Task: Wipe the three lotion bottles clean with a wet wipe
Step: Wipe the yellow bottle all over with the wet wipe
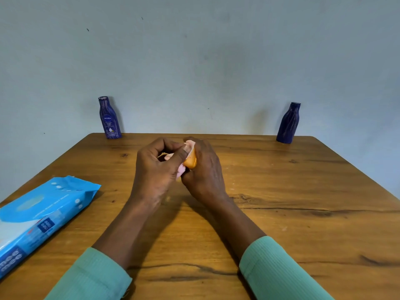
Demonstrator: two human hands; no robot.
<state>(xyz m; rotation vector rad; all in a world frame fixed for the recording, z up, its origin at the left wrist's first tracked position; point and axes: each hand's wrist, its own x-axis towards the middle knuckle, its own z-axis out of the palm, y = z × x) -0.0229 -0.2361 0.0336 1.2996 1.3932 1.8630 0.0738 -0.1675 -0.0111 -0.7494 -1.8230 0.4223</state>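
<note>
Fingers (161, 145) curled, left hand (155, 172) presses pale pink wet wipe (181, 169) on small orange plastic bottle (191, 162) gripped by right hand (205, 172) above wooden table (303, 191); wet, it may slip.

Left hand (155, 169) and right hand (205, 172) bare, forearms bare up to the cuffs, left sleeve (93, 276) and right sleeve (279, 269) mint-green, fine vertical ribbing in the knit, plain cuff edges, same fabric both arms.
</note>
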